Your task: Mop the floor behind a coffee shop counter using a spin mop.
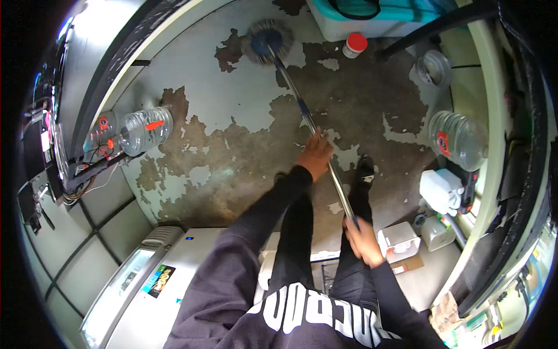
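Note:
Both hands are on the metal pole (340,187) of a round mop. My left hand (314,153) is wrapped around the middle of the pole. Lower down, my right hand (363,241) grips its dark upper end close to my thigh. The mop head (267,42), with a blue centre and a grey fringe, rests flat on the floor (235,100) at the far side. Grey paint is peeling from that floor, leaving large brown patches. To the right of the mop head stands a small white tub with a red lid (355,44).
A teal-lidded storage box (362,26) stands at the back. Large clear plastic bottles (147,131) are at left, with another bottle (457,139) at right. White jugs (441,191) and an open white bin (398,242) sit right of my legs. A white chest freezer (174,279) is at lower left.

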Action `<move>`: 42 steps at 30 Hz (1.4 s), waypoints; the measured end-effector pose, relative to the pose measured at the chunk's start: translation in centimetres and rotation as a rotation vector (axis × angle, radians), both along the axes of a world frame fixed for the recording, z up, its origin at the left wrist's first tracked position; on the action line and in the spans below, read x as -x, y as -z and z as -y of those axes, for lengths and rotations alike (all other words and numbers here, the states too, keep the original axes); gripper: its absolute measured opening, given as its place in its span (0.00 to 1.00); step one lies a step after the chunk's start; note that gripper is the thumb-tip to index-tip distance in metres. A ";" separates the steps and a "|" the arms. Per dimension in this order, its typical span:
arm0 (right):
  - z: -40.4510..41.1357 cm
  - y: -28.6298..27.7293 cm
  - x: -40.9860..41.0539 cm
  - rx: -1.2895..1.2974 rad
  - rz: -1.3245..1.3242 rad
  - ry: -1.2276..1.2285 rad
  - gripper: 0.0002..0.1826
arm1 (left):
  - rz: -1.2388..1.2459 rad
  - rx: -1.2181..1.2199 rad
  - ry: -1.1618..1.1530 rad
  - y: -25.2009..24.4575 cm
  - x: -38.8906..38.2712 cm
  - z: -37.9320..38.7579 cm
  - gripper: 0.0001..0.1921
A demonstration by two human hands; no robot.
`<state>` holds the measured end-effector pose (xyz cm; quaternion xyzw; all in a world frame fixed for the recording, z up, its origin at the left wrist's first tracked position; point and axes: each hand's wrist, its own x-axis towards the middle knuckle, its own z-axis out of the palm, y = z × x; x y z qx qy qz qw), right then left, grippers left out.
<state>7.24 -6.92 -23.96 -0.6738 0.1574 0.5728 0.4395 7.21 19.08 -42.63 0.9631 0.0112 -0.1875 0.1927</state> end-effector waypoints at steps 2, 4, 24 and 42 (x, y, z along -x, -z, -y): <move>-6.7 4.9 -2.2 -0.203 -0.091 0.043 0.20 | -0.037 0.038 -0.085 -0.4 -0.8 -4.7 0.30; -11.9 8.5 -4.4 -0.334 -0.193 0.103 0.22 | 0.018 -0.091 -0.191 -0.5 -3.2 -9.1 0.29; -10.2 11.8 -4.8 -0.267 -0.089 0.307 0.21 | 0.100 -0.303 -0.014 3.5 -11.6 -7.1 0.18; 3.6 -4.0 -0.4 0.137 -0.293 0.068 0.15 | -0.059 0.135 -0.006 -5.6 -2.2 8.6 0.13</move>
